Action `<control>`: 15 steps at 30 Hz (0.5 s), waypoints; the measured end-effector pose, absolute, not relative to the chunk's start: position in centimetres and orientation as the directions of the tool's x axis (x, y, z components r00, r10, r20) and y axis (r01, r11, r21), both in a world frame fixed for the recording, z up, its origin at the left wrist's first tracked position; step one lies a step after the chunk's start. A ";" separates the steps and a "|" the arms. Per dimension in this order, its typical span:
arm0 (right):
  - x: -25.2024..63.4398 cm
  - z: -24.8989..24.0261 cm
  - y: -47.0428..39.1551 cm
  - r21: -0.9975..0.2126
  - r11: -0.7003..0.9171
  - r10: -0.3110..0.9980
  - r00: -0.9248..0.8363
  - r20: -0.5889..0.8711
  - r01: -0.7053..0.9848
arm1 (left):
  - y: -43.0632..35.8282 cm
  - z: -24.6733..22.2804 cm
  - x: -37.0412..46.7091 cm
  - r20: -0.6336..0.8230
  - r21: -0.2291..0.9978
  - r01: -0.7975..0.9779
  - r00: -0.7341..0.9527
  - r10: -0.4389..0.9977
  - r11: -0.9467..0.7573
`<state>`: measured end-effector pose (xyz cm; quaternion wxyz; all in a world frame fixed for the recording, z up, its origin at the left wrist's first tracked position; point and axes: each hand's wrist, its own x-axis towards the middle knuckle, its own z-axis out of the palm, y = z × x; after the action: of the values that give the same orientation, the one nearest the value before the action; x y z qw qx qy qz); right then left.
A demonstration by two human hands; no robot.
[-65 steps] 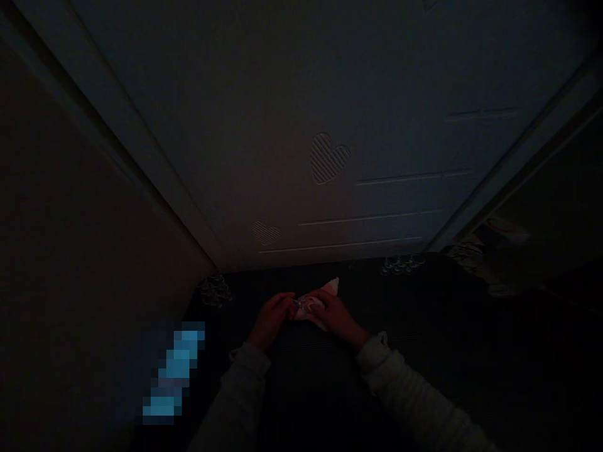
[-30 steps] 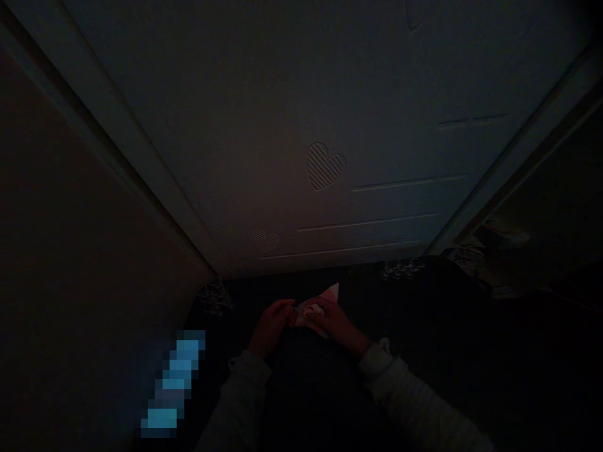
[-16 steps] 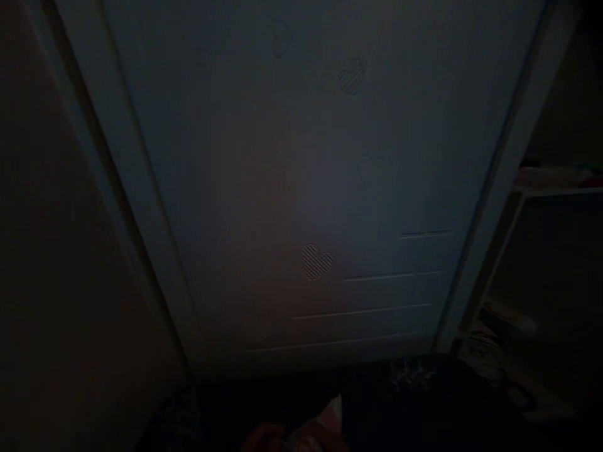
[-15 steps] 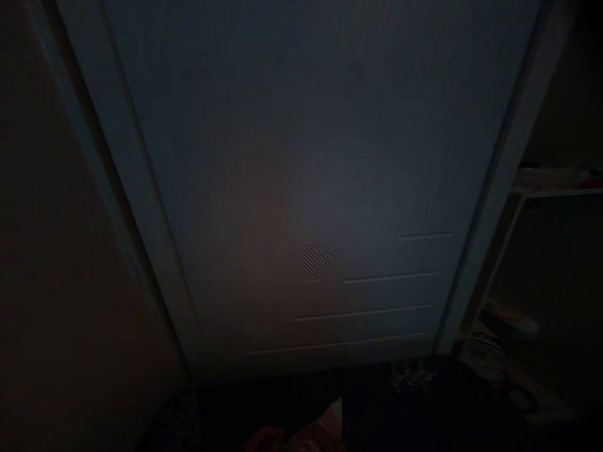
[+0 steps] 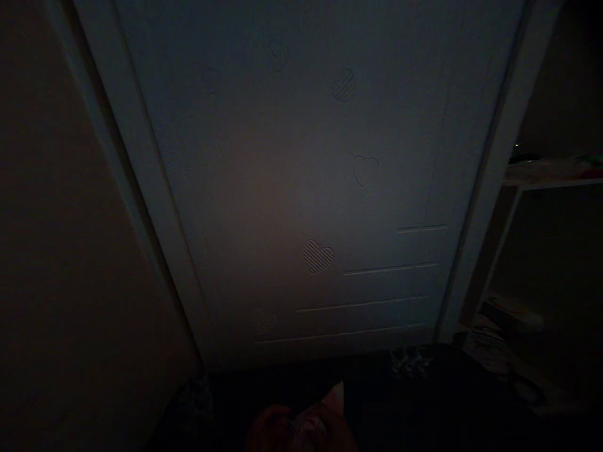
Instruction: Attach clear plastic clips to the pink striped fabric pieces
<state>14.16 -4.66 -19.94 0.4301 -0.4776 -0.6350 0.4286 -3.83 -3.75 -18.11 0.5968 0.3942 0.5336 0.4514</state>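
Note:
At the bottom edge of the dim head view, my left hand (image 5: 269,429) and my right hand (image 5: 335,433) are close together. Between them is a pink and white thing (image 5: 335,398) with a pointed corner, perhaps a packet or a folded cloth. My right hand is closed around its lower part, and the fingers of my left hand curl against its left side. Darkness and the frame edge hide most of it and much of both hands.
A pale door-like panel (image 5: 292,188) with embossed hearts and lines stands ahead. A wall (image 5: 85,263) is on the left. Shelving (image 5: 556,184) with items stands at right, a pale shoe-like item (image 5: 487,344) low down. The dark surface below bears a light pattern (image 5: 411,362).
The view has shifted slightly, so the panel and shelves sit a little differently. My hands and the pink and white thing show higher in the frame.

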 end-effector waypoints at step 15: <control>13.2 -17.0 -5.8 -0.932 0.213 0.976 -0.105 0.190 0.294 | -4.9 -16.9 -2.4 0.002 0.997 0.082 -0.084 0.996 0.005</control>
<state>13.20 -5.75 -17.02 0.4467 -0.4979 -0.6379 0.3816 -2.39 -4.89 -16.88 0.4578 0.4982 0.5410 0.4995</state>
